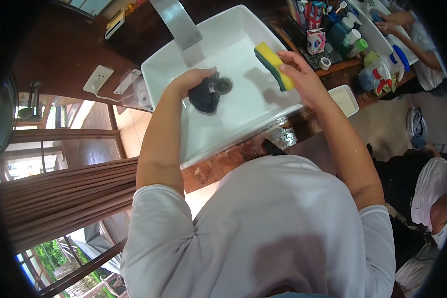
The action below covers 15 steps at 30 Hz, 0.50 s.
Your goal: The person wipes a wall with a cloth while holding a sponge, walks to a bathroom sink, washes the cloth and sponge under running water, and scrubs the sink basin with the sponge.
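Observation:
My right hand [303, 79] grips a sponge [273, 65], yellow with a dark green scouring side, above the right part of the white sink [253, 30]. Down in the basin my left hand [192, 82] is closed on a crumpled dark cloth [203, 98]. Beside the cloth lies the round metal drain [224, 86]. The left fingertips are partly hidden by the hand and the cloth. A wide metal faucet [179, 25] reaches over the basin from the back.
Bottles [340, 32] and boxes crowd the counter at right, near a spray bottle [377, 72] and a cream-coloured tub [343, 101]. A power outlet [98, 78] with a cable sits left of the sink. Another person's hands [390, 22] are at upper right; a further person [429, 191] is at far right.

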Each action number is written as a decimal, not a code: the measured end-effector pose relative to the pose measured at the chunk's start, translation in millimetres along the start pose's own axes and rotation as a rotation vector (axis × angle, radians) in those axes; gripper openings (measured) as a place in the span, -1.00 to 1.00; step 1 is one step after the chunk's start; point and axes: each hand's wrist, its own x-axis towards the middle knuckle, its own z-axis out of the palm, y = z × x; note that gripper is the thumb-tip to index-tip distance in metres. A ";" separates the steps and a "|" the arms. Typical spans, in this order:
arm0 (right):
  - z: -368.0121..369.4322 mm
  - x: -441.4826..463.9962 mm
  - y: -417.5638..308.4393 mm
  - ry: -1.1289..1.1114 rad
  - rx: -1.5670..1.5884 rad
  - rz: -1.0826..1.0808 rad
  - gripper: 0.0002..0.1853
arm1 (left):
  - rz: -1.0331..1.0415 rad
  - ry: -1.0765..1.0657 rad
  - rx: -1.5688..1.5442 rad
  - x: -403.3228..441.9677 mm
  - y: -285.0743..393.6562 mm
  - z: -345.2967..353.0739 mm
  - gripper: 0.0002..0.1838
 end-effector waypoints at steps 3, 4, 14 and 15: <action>1.1 0.0 -0.4 0.014 -0.005 -0.008 -0.61 | 0.105 0.232 0.532 12.8 -7.8 10.0 -0.44; 1.6 -0.3 -1.1 0.013 -0.003 -0.005 -0.61 | 0.164 0.287 0.701 18.2 -11.7 11.5 -0.40; 1.9 -1.2 -1.9 0.009 -0.008 -0.002 -0.62 | 0.106 0.421 1.051 23.3 -12.9 51.7 -0.36; 1.7 -0.8 -1.7 0.008 -0.008 -0.006 -0.62 | 0.088 0.432 1.077 23.3 -13.0 52.9 -0.36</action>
